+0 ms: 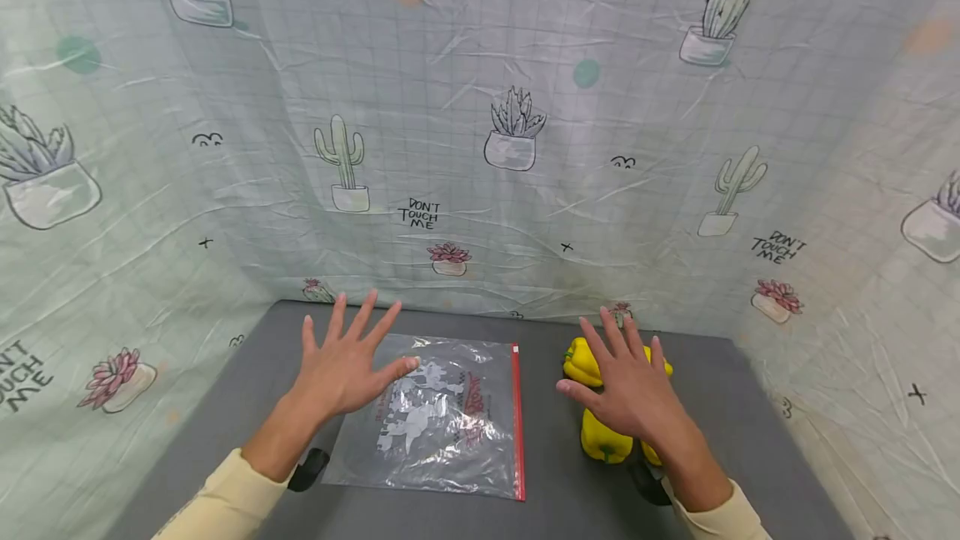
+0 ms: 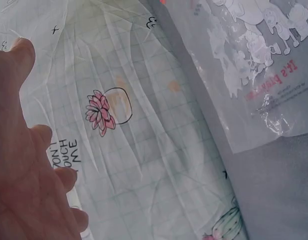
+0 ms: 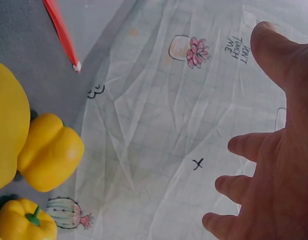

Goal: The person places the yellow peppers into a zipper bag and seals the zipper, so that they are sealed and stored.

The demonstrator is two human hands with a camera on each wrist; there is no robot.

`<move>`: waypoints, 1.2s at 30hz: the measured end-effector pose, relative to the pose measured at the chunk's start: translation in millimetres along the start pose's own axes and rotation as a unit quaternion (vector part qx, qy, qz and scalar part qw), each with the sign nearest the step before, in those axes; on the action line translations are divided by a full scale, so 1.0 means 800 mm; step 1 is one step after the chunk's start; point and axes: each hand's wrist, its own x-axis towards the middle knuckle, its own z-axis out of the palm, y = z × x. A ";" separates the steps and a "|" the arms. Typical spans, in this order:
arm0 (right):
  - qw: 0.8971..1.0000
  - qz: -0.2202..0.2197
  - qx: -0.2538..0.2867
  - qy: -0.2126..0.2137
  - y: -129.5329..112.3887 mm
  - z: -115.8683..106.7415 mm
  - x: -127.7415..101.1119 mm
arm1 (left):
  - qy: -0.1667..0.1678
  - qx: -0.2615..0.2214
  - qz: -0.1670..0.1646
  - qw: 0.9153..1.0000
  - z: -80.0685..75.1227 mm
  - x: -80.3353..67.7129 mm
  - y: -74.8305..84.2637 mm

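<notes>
So both hands are up over the gray desk (image 1: 553, 448), fingers spread wide, neither one gripping anything. The left hand (image 1: 341, 377) has its palm facing down, thumb stretched out over the clear plastic bag (image 1: 442, 423), which lies flat on the left half of the desk with its far side close to the desk's far edge. Most of the bag sits to the right of that hand, and there's a red strip (image 1: 517, 423) down the side facing the peppers.

The right hand (image 1: 630, 386) is just as spread out, and it's right above a bunch of yellow bell peppers on the right half of the desk. One pepper (image 1: 582, 363) is toward the far edge, left of the fingers, and another pepper (image 1: 606, 442) shows below the thumb, closer to the near edge. The rest are partly hidden by the hand and wrist in the head view. The right wrist view has the peppers off to the side of the fingers, well apart from them.
</notes>
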 end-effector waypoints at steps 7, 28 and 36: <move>1.000 0.002 0.006 -0.010 -0.003 0.006 0.001 | -0.004 -0.002 0.002 1.000 0.005 0.000 0.003; 1.000 -0.008 0.001 -0.015 -0.026 0.024 0.009 | -0.012 -0.020 0.015 1.000 0.024 0.006 0.007; 1.000 -0.009 -0.009 -0.018 -0.029 0.030 0.011 | -0.018 -0.028 0.017 0.999 0.033 0.008 0.010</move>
